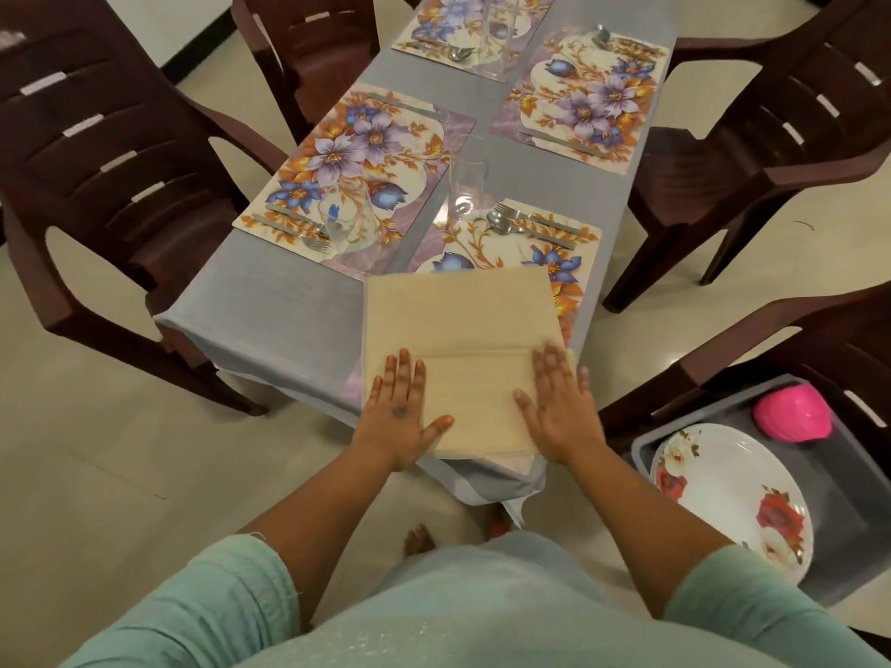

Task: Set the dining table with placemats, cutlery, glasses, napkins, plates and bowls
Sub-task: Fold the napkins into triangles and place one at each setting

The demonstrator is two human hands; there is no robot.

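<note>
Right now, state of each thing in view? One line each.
Napkin: near edge folded over, lying on the near placemat.
Left hand: flat, pressing the fold.
Right hand: flat, pressing the fold.
Near glass: upright, empty.
Left glass: upright, empty.
Plates: stacked in the grey bin, not yet set.
Pink bowl: upside down in the bin.

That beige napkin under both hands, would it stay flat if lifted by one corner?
Probably not. The napkin looks like thin cloth with a soft fold line, so it would likely droop. It seems light. The left hand and right hand press it flat, suggesting it shifts easily.
</note>
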